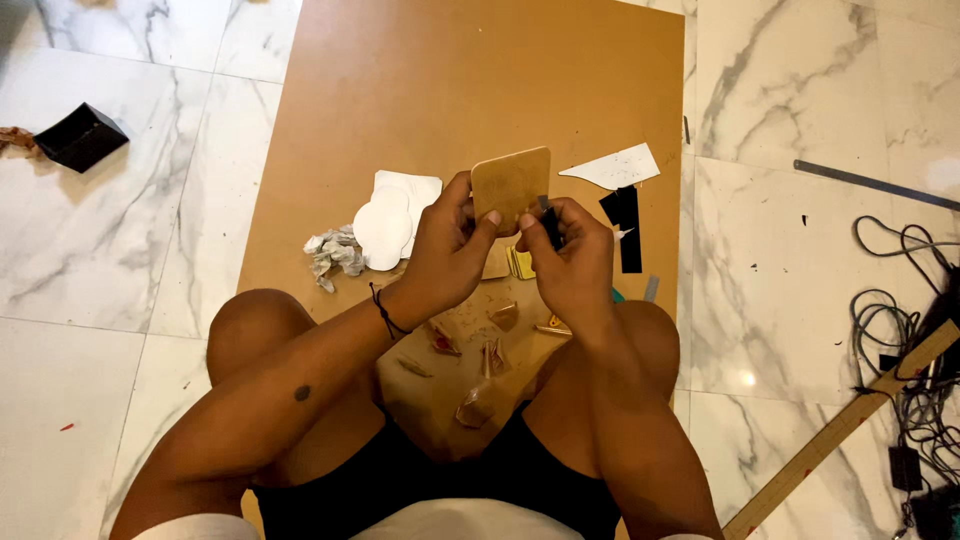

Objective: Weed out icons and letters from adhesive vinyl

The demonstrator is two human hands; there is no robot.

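My left hand [447, 252] holds up a small tan piece of board with rounded corners [511, 185], thumb pressed on its lower edge. My right hand [572, 262] is closed around a small dark tool [548, 222] whose tip touches the tan piece's lower right edge. Both hands hover above a large brown board [470, 90] lying on the floor. Below the hands, between my knees, sits a brown sheet [440, 400] strewn with crumpled clear tape scraps [478, 405] and small gold pieces [520, 265].
White cut-out shapes [390, 225] and crumpled paper [333, 252] lie left of the hands. A white offcut [615, 167] and black strips [626, 225] lie to the right. A black box [80, 136] sits far left; a wooden ruler [850, 420], cables [900, 310] and a metal bar [870, 183] at right.
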